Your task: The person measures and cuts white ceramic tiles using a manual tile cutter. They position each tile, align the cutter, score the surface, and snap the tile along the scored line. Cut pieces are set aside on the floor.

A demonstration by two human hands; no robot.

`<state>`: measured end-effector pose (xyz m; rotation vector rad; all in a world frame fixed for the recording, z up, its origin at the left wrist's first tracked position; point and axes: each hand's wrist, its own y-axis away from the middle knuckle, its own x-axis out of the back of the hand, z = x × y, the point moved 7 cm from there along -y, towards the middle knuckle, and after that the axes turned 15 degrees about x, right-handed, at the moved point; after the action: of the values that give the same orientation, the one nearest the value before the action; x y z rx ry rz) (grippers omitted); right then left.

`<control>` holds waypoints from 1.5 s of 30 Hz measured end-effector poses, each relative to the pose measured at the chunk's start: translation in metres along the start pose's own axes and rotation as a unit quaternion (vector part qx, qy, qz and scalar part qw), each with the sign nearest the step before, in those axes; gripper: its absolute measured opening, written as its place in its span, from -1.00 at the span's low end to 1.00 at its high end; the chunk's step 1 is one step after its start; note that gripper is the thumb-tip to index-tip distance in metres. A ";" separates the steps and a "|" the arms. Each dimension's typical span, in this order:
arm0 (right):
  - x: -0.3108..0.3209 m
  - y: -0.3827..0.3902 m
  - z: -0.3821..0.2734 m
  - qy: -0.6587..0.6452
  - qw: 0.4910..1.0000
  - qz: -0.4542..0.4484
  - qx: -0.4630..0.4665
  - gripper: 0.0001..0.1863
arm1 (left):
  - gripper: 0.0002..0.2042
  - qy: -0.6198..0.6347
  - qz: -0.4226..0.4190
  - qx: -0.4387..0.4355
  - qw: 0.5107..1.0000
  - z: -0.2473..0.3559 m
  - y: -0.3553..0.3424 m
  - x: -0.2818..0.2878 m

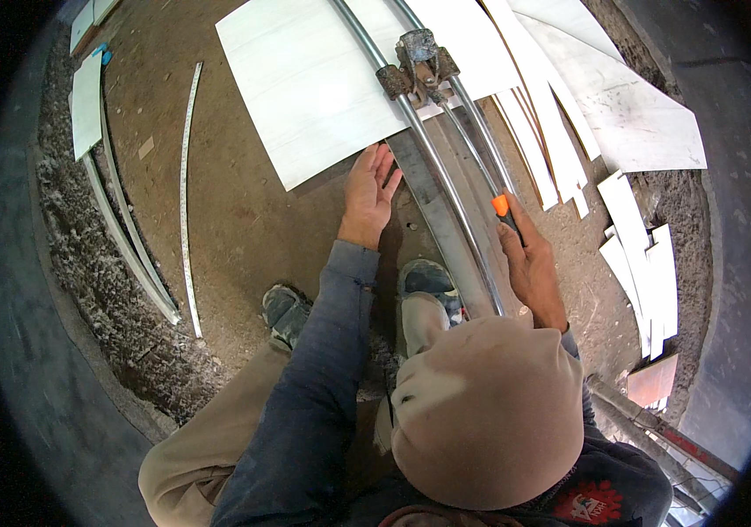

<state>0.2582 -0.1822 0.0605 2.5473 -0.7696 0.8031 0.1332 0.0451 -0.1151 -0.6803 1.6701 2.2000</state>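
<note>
A manual tile cutter with two chrome rails runs from my right knee to the far side. Its rusty sliding carriage sits over a large white tile, which lies across the cutter's far part. My right hand is closed around the orange and black handle grip at the near end of the cutter's thin rod. My left hand is beside the cutter's base, fingers stretched out and slightly apart at the tile's near edge. Whether those fingertips touch the tile or the base, I cannot tell.
Long white tile strips lie right of the cutter, with shorter offcuts nearer me. A large white tile piece is at the far right. On the left lie a thin strip and longer strips. My shoes flank the cutter's near end.
</note>
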 end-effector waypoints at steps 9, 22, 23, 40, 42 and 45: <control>-0.001 0.001 -0.002 0.012 1.000 0.011 0.024 -0.43 | -0.64 -0.006 0.000 -0.001 1.000 0.000 0.000 0.001; -0.003 0.002 0.002 -0.003 1.000 0.003 -0.010 -0.43 | -0.62 -0.012 0.004 -0.005 1.000 -0.002 0.000 0.000; -0.003 0.001 0.001 0.006 1.000 0.004 -0.002 -0.43 | -0.63 -0.013 -0.002 -0.006 1.000 -0.001 0.000 -0.001; 0.002 0.011 0.002 -0.029 1.000 0.001 0.007 -0.42 | -0.65 -0.026 0.007 -0.011 1.000 -0.002 -0.004 0.002; 0.001 0.014 0.005 -0.038 0.999 -0.005 -0.018 -0.42 | -0.64 -0.027 0.006 -0.013 1.000 -0.002 -0.005 0.002; 0.000 0.016 0.007 -0.040 0.999 -0.011 -0.025 -0.42 | -0.63 -0.032 0.009 -0.019 0.999 -0.002 -0.008 0.004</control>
<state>0.2520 -0.1985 0.0579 2.5527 -0.7743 0.6708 0.1338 0.0450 -0.1242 -0.5995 1.6124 2.2460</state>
